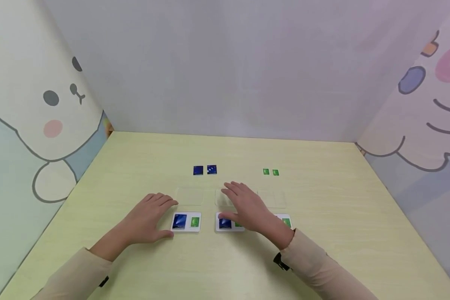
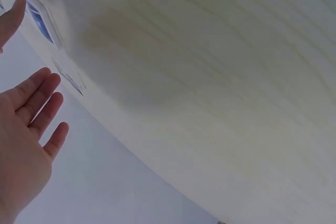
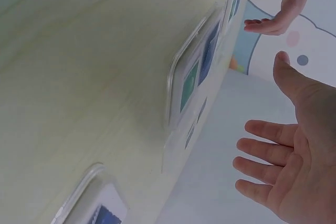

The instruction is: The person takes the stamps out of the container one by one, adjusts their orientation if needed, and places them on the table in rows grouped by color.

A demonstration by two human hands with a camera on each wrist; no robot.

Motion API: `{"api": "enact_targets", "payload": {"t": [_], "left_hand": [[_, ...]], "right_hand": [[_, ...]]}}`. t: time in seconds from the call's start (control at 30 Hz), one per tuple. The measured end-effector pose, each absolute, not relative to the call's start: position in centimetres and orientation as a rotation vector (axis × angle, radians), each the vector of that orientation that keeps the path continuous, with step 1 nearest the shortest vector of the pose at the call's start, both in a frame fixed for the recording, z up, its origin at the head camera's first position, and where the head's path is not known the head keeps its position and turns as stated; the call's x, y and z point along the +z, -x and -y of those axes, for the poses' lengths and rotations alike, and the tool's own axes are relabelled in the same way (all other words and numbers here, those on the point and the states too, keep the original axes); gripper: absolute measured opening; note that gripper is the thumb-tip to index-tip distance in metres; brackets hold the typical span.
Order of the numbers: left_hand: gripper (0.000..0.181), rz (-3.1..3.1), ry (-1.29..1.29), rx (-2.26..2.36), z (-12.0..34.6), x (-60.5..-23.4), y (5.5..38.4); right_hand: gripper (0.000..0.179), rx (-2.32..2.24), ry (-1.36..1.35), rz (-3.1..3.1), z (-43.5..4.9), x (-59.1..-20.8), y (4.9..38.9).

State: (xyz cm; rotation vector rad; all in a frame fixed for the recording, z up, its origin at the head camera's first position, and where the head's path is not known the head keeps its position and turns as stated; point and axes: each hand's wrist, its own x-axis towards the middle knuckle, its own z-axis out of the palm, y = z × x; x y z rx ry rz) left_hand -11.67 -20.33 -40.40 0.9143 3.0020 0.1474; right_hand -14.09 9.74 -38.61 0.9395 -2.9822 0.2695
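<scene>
Three flat white cards in clear frames lie in a row, each with a green picture and the left and middle ones with a blue picture too. My left hand (image 1: pixel 145 221) is beside the left card (image 1: pixel 188 222), fingers spread and holding nothing. Over the middle card (image 1: pixel 225 224) hovers my right hand (image 1: pixel 249 210), its fingers extended and its palm bare in the right wrist view. My right hand and wrist partly cover the middle card and the right card (image 1: pixel 286 222). Behind the row lie clear plates, one (image 1: pixel 189 196) at left and another (image 1: pixel 275 199) at right.
Farther back lie two small blue squares (image 1: pixel 198 170) and two smaller green ones (image 1: pixel 266 171). The pale wood-grain table (image 1: pixel 153 150) meets a plain wall (image 1: pixel 225 83) at the back. Cartoon-printed panels (image 1: pixel 18 125) flank both sides.
</scene>
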Motion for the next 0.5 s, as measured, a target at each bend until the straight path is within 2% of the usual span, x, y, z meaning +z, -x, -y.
{"api": "enact_targets", "payload": {"t": [0.5], "left_hand": [[0.072,-3.006,-0.913,0.193,20.5,-40.3,11.3]], "right_hand": [[0.067,0.337,-1.018,2.949,-8.6,-38.9,14.6]]}}
